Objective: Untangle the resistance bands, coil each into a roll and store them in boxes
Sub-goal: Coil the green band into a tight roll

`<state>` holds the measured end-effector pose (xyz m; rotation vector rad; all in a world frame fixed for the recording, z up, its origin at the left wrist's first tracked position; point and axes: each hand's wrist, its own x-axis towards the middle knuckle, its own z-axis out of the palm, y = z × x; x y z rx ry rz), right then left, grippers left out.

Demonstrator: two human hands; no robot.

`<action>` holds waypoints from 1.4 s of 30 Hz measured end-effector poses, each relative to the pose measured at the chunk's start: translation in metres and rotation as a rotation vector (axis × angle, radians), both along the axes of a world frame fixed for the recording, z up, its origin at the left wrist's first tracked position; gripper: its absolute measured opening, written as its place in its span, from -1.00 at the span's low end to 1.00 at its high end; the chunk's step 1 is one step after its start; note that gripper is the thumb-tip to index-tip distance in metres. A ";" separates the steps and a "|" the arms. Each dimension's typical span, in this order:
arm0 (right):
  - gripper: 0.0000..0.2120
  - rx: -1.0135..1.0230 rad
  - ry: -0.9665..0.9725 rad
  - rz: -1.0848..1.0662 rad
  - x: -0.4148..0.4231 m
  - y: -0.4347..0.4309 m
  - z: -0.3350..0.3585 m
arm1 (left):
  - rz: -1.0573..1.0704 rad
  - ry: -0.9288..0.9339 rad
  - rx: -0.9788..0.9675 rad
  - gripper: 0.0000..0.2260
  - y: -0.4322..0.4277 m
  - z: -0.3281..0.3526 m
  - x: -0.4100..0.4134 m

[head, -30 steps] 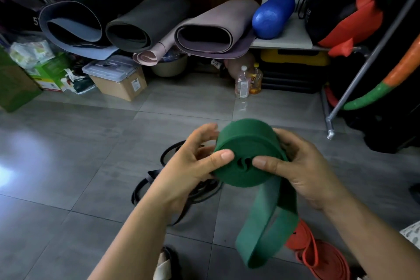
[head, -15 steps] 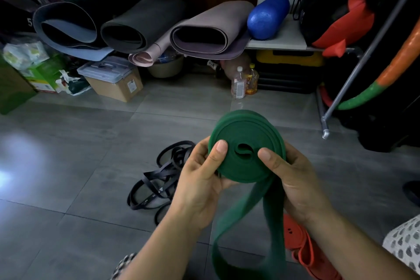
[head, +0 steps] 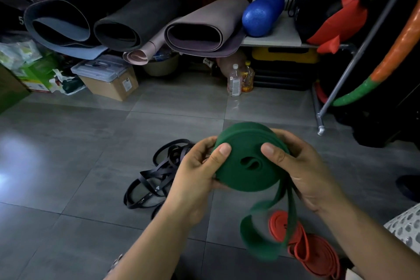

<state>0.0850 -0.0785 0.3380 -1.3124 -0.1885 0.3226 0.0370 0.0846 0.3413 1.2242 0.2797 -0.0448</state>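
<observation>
1. Floor (head: 79, 166) is glossy grey tile, with a bright patch of glare near its left edge.
2. Around the middle there's a tangle of black bands (head: 154, 179), loops lying flat on the tiles.
3. Near edge, right side: a red band (head: 318, 259), partly coiled, with the rest in loose loops.
4. Far edge, left of centre: a cardboard box (head: 111, 86) with a clear lidded plastic box (head: 100, 68) stacked on it.
5. Far edge, right of centre: two plastic bottles (head: 235, 82), upright and just beside each other.
6. Further right, a metal rack foot (head: 320, 128) sits on the tile.
7. Far left corner: a green carton (head: 38, 71).
</observation>
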 end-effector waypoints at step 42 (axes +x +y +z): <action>-0.59 -0.010 0.111 -0.011 -0.008 -0.005 -0.030 | 0.060 0.047 -0.266 -0.55 -0.019 -0.017 0.000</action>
